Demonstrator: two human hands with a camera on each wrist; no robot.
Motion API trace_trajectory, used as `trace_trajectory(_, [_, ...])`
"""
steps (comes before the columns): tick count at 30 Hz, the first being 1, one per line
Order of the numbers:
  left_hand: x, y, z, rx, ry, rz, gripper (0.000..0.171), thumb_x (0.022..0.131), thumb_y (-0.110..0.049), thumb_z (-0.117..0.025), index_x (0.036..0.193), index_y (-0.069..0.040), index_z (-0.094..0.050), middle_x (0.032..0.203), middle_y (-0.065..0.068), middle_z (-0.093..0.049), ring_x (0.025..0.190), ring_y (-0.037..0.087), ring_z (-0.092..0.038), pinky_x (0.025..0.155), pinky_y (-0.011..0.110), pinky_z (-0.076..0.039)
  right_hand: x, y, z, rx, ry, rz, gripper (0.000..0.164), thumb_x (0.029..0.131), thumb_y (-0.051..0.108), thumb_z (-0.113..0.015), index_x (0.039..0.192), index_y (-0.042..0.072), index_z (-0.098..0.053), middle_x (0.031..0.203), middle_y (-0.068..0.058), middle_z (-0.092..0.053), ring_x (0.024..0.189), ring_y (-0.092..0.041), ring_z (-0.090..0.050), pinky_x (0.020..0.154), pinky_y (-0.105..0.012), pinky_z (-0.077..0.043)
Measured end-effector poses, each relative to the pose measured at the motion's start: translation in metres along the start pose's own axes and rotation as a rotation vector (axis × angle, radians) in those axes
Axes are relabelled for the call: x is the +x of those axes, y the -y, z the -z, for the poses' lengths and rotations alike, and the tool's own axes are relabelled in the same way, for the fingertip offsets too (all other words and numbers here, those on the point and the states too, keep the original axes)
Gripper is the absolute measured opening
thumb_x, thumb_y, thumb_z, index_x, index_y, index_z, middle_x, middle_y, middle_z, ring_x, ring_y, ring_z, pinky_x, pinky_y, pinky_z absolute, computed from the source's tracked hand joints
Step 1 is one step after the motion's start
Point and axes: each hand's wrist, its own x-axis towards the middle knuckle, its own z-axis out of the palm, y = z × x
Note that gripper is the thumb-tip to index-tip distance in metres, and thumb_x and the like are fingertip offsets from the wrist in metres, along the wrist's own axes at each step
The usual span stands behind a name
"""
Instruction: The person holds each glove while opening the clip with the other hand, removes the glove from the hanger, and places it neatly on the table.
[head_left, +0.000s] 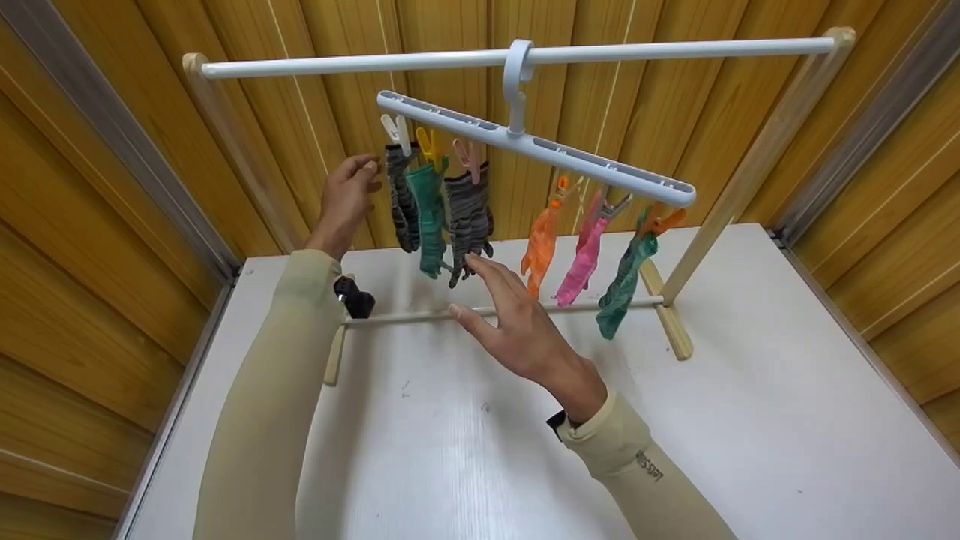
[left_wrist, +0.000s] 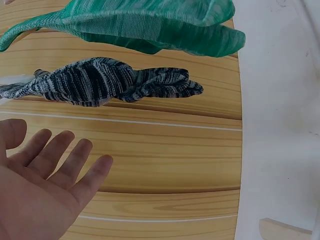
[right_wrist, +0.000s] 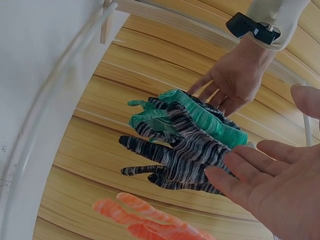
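Observation:
Gloves hang by clothespins from a pale blue hanger (head_left: 457, 120), which tilts down to the right. On its left half are a grey-black striped glove (head_left: 402, 199), a green glove (head_left: 429, 217) and another striped glove (head_left: 469, 210). Orange (head_left: 540, 244), pink (head_left: 583, 259) and green gloves hang to the right. Just left of the outermost striped glove is my left hand (head_left: 346, 199), fingers loosely bent around nothing; the left wrist view shows a gap between them. My right hand (head_left: 521, 322) extends its fingers close to the inner striped glove (right_wrist: 190, 155); contact I cannot tell.
The hanger hooks over a white rail (head_left: 337, 65) on a wooden stand (head_left: 757, 165). A low crossbar (head_left: 405, 316) joins the stand's feet on the white table (head_left: 420, 465). Wood-patterned panels (head_left: 97, 187) enclose the back and sides.

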Motion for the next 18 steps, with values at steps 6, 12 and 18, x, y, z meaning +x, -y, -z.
trace_trajectory(6, [0.005,-0.001,-0.003,-0.072,0.034,0.024,0.041,0.118,-0.029,-0.037,0.152,-0.014,-0.053,0.15,0.007,-0.053,0.138,0.028,-0.05,0.114,0.045,-0.042,0.001,-0.001,-0.004,-0.007,-0.017,-0.01,0.073,0.106,0.038,-0.067,0.164,0.007,-0.037,0.167,-0.013,-0.039,0.154,-0.03,-0.035,0.12,-0.053,-0.037])
trace_trajectory(12, [0.01,-0.003,-0.006,-0.154,0.065,0.051,0.042,0.118,-0.032,-0.036,0.151,-0.013,-0.055,0.14,0.007,-0.055,0.129,0.026,-0.051,0.115,0.045,-0.042,0.001,0.002,-0.008,-0.03,-0.035,-0.007,0.072,0.106,0.037,-0.068,0.163,0.007,-0.038,0.166,-0.012,-0.039,0.154,-0.029,-0.035,0.12,-0.053,-0.037])
trace_trajectory(18, [0.013,-0.002,-0.007,-0.187,0.073,0.04,0.041,0.118,-0.033,-0.037,0.143,-0.012,-0.061,0.132,0.008,-0.06,0.125,0.026,-0.055,0.113,0.045,-0.043,0.002,0.003,-0.011,-0.044,-0.048,-0.012,0.072,0.105,0.038,-0.068,0.163,0.006,-0.038,0.166,-0.012,-0.04,0.154,-0.029,-0.035,0.121,-0.052,-0.036])
